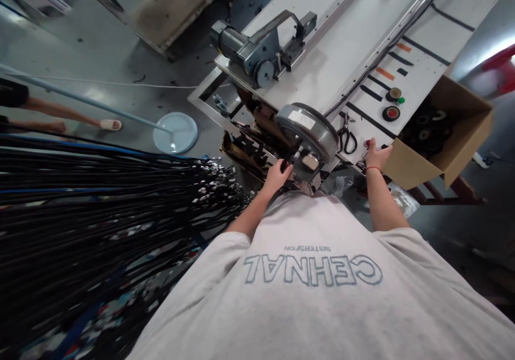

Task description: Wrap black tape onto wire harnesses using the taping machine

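Observation:
My left hand (277,177) is closed beside the machine with the big grey wheel (308,126), its fingertips pinched at a small dark piece I cannot make out. Just under the wheel sits a metal head (309,161). At the bench's front edge, my right hand (377,157) lies with thumb and fingers apart, close to the cardboard box (414,167). A small red object (367,143) shows next to its thumb; contact is unclear. Black-handled scissors (346,139) lie between the wheel and that hand.
Tape rolls (391,114) and black and orange strips (385,73) lie on the white bench (333,54). A motor unit (245,49) stands farther back. Many black cables (100,188) hang at left, near a round pale base (175,133). Another person's legs (64,113) show beyond.

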The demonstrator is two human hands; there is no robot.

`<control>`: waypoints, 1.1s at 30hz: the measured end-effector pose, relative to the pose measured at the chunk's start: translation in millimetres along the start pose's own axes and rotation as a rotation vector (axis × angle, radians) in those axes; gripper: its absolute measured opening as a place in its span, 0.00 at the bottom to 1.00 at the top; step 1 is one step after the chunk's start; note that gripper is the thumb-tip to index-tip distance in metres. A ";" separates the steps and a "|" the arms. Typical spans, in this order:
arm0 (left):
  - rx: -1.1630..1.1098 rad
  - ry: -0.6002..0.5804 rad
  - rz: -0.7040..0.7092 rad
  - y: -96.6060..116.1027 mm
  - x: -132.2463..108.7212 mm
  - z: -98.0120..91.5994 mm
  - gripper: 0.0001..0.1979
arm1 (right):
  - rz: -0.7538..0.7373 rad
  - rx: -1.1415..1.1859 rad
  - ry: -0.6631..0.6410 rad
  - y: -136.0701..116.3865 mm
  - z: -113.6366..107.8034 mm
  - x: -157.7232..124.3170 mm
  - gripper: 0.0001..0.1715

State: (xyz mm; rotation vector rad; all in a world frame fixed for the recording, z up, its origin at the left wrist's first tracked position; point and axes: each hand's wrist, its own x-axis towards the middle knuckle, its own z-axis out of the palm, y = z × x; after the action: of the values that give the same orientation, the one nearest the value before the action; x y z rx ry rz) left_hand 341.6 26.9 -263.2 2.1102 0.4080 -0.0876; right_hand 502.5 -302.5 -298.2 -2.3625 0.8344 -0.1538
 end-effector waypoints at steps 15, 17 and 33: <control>-0.010 -0.180 0.052 19.0 -19.7 -10.0 0.12 | -0.454 0.151 -0.292 -39.3 -21.9 -48.8 0.35; -0.078 -0.107 0.064 21.7 -13.1 -0.5 0.12 | -0.563 0.309 -0.628 -57.2 -22.5 -65.3 0.32; -0.516 -0.295 -0.219 36.8 -12.4 -15.1 0.17 | -0.944 0.493 -0.392 -230.7 -27.3 -127.1 0.20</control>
State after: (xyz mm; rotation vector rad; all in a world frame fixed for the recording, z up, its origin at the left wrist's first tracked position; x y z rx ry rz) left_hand 340.3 18.2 -222.4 1.5123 0.4279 -0.3760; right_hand 515.6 -100.1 -128.0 -2.0142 -0.4942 -0.2309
